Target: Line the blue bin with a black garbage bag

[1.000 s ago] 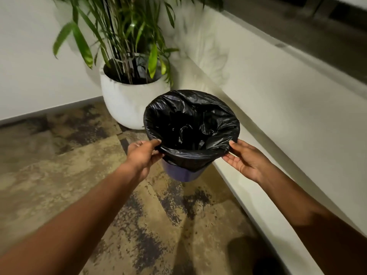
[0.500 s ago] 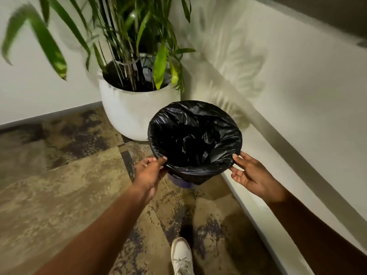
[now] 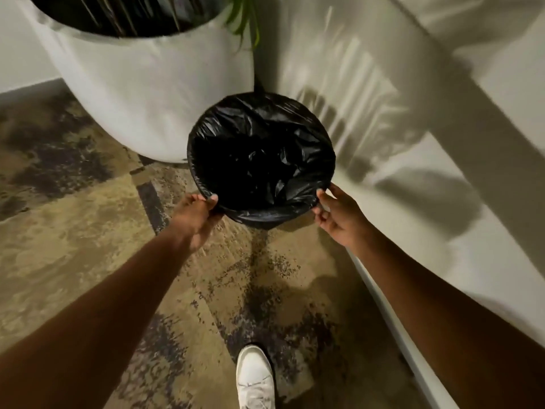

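A black garbage bag [image 3: 259,160] lines the round bin, folded over its rim and hanging down the near side. The blue wall of the bin is hidden beneath the bag from this angle. My left hand [image 3: 196,218] grips the rim at the near left, thumb over the bag's edge. My right hand [image 3: 339,215] holds the rim at the near right, fingertips pinching the plastic. The bin sits low, close to the floor, between the planter and the wall.
A large white planter [image 3: 147,93] with a green plant stands just behind and left of the bin. A white wall and ledge [image 3: 427,187] run along the right. Patterned carpet [image 3: 73,231] covers the floor. My white shoe [image 3: 255,379] is below.
The bin has come down and closer to the planter and wall corner. My view has tilted steeply downward, so the blue side has gone out of sight. Both hands stay on the rim.
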Demonstrator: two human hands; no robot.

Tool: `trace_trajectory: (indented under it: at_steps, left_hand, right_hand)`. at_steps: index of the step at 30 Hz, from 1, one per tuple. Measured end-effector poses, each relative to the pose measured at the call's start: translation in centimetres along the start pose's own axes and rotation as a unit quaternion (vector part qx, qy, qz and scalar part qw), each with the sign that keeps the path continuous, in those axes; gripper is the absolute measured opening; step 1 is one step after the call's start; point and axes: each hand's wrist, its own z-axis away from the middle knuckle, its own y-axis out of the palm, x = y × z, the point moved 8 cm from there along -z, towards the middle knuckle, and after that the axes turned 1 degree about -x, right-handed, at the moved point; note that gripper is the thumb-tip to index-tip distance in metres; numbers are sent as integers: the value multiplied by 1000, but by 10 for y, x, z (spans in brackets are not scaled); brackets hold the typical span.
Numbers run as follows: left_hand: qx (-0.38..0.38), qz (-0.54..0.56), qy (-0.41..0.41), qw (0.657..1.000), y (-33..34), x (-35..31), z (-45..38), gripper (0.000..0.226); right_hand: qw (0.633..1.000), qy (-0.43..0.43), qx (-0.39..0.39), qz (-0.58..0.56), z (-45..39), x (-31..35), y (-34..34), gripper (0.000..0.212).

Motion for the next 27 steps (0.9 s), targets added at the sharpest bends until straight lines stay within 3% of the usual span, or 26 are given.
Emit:
trace_trajectory:
  at_steps: [3,12,14,26,27]
  left_hand:
    - [-20,-13,-10,1000,-6,10,-37,21]
    - [-15,-21,-21,999,-10,34,-95,11]
    - [-17,-18,-25,999,-12,38,-102,21]
    - [-54,-54,-28,997,-32,46,-112,14]
    - [-56,-67,-28,996,-32,47,-109,21]
  right_hand:
    - [1000,13,3,-12,-33,-13,3,35]
    - [999,36,-31,0,-95,-37,-1,39]
    - [999,39,-32,3,-103,-42,1,40]
    - [996,34,-26,79,-117,-58,4,44]
    - [995,32,-27,85,-115,-58,6,45]
